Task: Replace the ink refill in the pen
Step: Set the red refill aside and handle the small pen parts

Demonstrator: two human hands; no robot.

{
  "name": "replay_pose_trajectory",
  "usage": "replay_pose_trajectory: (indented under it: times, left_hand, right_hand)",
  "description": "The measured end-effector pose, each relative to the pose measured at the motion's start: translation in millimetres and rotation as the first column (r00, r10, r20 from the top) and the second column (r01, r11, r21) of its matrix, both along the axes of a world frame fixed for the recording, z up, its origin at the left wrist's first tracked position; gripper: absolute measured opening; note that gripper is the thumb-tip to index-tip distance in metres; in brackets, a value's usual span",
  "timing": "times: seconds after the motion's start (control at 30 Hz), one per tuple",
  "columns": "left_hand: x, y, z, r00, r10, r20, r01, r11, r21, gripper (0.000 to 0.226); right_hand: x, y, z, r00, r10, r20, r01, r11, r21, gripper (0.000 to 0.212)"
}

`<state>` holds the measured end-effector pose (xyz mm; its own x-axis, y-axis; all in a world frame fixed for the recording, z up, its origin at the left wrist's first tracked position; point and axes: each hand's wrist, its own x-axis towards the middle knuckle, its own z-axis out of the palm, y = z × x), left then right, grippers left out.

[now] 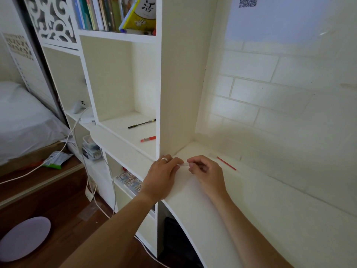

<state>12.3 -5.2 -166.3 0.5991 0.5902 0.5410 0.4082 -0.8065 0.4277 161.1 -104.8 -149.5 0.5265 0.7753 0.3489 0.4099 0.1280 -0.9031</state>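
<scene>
The white desk (251,206) carries a red refill (226,163); the shelf (123,130) beside holds a black pen (142,124) and a red pen (148,139).

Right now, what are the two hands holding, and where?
The left hand and right hand pinch a small clear pen piece by its two ends.

I am seeing a red refill (226,163) lying on the cream-white tabletop (260,206). On the white shelf (123,128) a black pen (142,124) and a red pen (148,139) are showing. A silver ring (164,159) is glinting. A yellow book (140,14) is leaning above, and a white scrollwork panel (51,18) is showing dark gaps.
</scene>
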Motion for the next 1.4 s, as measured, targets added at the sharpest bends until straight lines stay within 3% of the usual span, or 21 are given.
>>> replay_pose_trajectory:
  times: [0.77,0.97,1.07,1.13,1.33,1.4]
  left_hand:
    - [-0.7,0.4,1.0,0.999,-0.038,-0.004,0.038,0.999,0.009,0.022]
    - [-1.6,0.7,1.5,0.999,-0.046,-0.006,0.047,0.999,0.019,0.023]
    - [-1.4,0.4,1.9,0.998,-0.063,-0.015,0.063,0.998,0.017,0.024]
    - [-1.2,0.1,2.6,0.998,-0.068,-0.014,0.068,0.998,0.007,0.023]
    - [-1.7,-2.8,4.1,0.999,-0.052,0.004,0.052,0.998,-0.021,0.022]
    - [-2.1,-2.9,4.0,0.999,-0.054,0.005,0.054,0.998,-0.026,0.022]
  right_hand:
    - [-0.9,-1.2,0.3,0.987,-0.015,0.161,0.010,1.000,0.027,0.018]
    - [-1.5,-4.3,2.5,1.000,0.012,-0.014,-0.012,1.000,0.016,0.016]
    - [-3.6,-4.2,3.7,0.996,0.011,-0.084,-0.012,1.000,-0.009,0.003]
    - [-6.3,-2.9,3.3,0.995,-0.015,-0.097,0.013,1.000,-0.026,0.012]
    - [-4.9,0.5,-2.4,0.996,-0.021,0.086,0.028,0.996,-0.088,0.003]
    - [-4.9,1.6,-3.7,0.990,-0.056,0.126,0.070,0.991,-0.110,0.015]
